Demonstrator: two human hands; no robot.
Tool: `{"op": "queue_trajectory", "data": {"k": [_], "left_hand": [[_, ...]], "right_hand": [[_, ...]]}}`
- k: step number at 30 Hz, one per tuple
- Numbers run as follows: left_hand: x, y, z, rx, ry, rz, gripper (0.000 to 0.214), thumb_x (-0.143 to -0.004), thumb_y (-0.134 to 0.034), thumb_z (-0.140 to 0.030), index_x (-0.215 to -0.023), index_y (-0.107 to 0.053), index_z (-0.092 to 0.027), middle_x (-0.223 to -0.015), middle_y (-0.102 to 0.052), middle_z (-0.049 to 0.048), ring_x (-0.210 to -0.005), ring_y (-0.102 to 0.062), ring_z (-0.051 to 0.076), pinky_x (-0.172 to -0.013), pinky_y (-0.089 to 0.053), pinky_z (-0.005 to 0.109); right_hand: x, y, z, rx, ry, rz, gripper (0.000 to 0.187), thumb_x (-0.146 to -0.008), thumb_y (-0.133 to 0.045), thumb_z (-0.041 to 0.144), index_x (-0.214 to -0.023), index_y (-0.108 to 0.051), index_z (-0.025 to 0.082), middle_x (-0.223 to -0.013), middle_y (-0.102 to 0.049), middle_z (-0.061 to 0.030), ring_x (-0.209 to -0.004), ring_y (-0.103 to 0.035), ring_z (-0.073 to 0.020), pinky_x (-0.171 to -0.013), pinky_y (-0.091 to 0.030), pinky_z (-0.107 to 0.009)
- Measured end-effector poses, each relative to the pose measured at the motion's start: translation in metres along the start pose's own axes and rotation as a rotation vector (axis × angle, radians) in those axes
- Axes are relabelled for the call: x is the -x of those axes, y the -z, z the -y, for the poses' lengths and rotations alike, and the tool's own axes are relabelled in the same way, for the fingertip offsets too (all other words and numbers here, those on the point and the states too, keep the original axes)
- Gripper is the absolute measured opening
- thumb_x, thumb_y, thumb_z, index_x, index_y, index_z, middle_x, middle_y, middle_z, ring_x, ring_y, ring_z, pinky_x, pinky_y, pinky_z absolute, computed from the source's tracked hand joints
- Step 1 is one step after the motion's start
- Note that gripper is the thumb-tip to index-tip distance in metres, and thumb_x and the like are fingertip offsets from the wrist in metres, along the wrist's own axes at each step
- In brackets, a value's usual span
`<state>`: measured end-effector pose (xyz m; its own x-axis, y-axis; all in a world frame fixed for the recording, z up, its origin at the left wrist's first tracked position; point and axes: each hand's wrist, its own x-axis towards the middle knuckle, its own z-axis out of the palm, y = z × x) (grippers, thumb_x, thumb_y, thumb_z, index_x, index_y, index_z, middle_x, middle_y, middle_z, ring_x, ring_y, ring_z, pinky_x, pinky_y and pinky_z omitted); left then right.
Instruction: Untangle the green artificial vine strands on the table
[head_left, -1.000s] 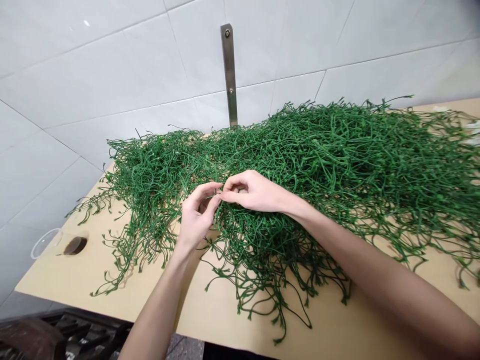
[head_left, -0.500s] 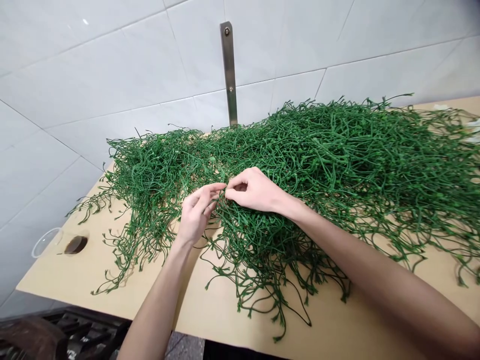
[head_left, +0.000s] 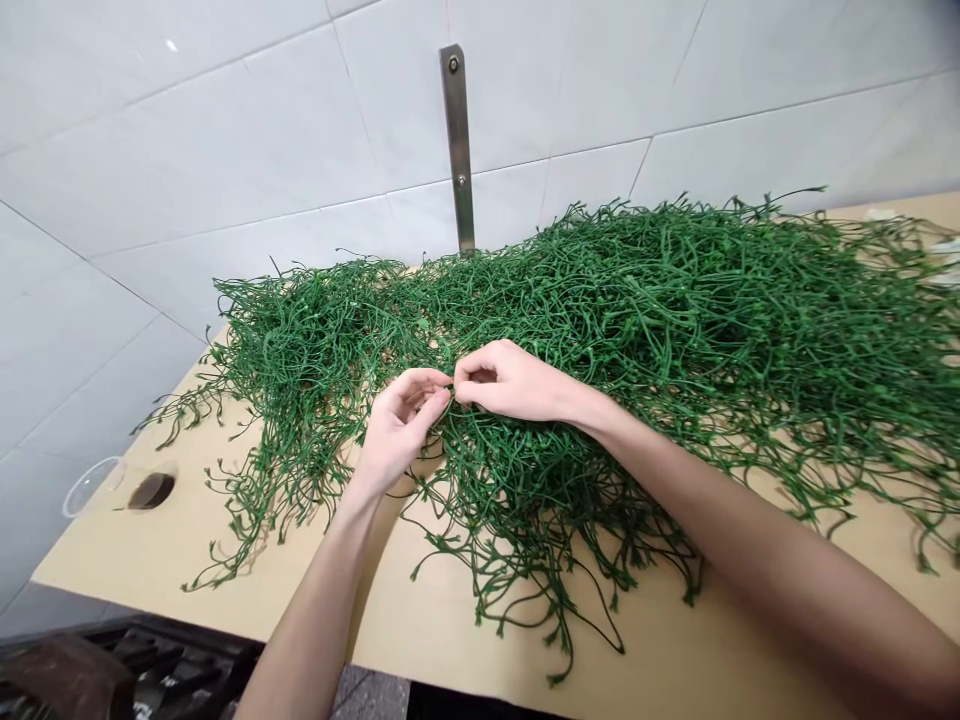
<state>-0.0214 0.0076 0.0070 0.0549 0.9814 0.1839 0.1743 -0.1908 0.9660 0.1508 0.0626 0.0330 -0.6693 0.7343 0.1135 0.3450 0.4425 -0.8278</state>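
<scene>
Thin green plastic-looking plant stems [head_left: 660,290] with small tufted tips lie tangled in a wide heap. Near the middle of it, my left hand [head_left: 397,422] pinches a stem between thumb and forefinger. My right hand [head_left: 514,384] meets it fingertip to fingertip, its thumb and forefinger closed on the same spot. Only a small dark green bit shows between the two pinches; the rest of that stem blends into the heap. Loose stems hang forward below my right wrist.
The heap covers much of a light wooden table [head_left: 435,620]. A clear cup with dark liquid [head_left: 152,491] lies or stands near the left edge. Behind are a tiled wall [head_left: 225,130] and a metal bracket [head_left: 459,150]. A dark crate [head_left: 161,665] sits below, front left.
My left thumb has come up to meet the forefinger in a pinch at the stem. The right hand has shifted only slightly; the heap looks the same.
</scene>
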Motion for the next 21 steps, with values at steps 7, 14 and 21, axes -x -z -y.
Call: {"op": "queue_trajectory", "data": {"k": [7, 14, 21], "left_hand": [[0.005, -0.002, 0.000, -0.081, -0.042, 0.123, 0.009, -0.092, -0.053, -0.028, -0.098, -0.054, -0.021, -0.078, -0.059, -0.0009, -0.074, -0.055, 0.012, -0.068, -0.041, 0.024], [0.004, -0.005, 0.003, 0.127, 0.011, 0.154, 0.018, -0.088, -0.060, -0.032, -0.095, -0.049, -0.020, -0.070, -0.059, -0.0032, -0.070, -0.054, 0.010, -0.067, -0.039, 0.022], [-0.002, 0.000, 0.013, 0.413, 0.113, 0.067, 0.034, -0.076, -0.074, -0.033, -0.085, -0.043, -0.021, -0.065, -0.059, -0.0058, -0.059, -0.052, 0.007, -0.057, -0.038, 0.019]], "right_hand": [[-0.001, -0.003, -0.002, -0.041, -0.022, 0.003, 0.024, -0.073, -0.047, 0.025, -0.060, -0.063, 0.013, -0.052, -0.050, 0.0031, -0.049, -0.037, -0.0073, -0.049, -0.025, -0.024], [-0.002, -0.012, -0.003, -0.090, -0.015, -0.063, 0.026, -0.072, -0.051, 0.024, -0.051, -0.062, 0.013, -0.044, -0.042, 0.0050, -0.046, -0.033, -0.0059, -0.048, -0.024, -0.023], [-0.001, -0.009, -0.009, -0.155, 0.024, -0.008, 0.017, -0.068, -0.049, 0.017, -0.063, -0.065, 0.014, -0.067, -0.068, -0.0024, -0.062, -0.057, -0.0121, -0.060, -0.042, -0.023]]}}
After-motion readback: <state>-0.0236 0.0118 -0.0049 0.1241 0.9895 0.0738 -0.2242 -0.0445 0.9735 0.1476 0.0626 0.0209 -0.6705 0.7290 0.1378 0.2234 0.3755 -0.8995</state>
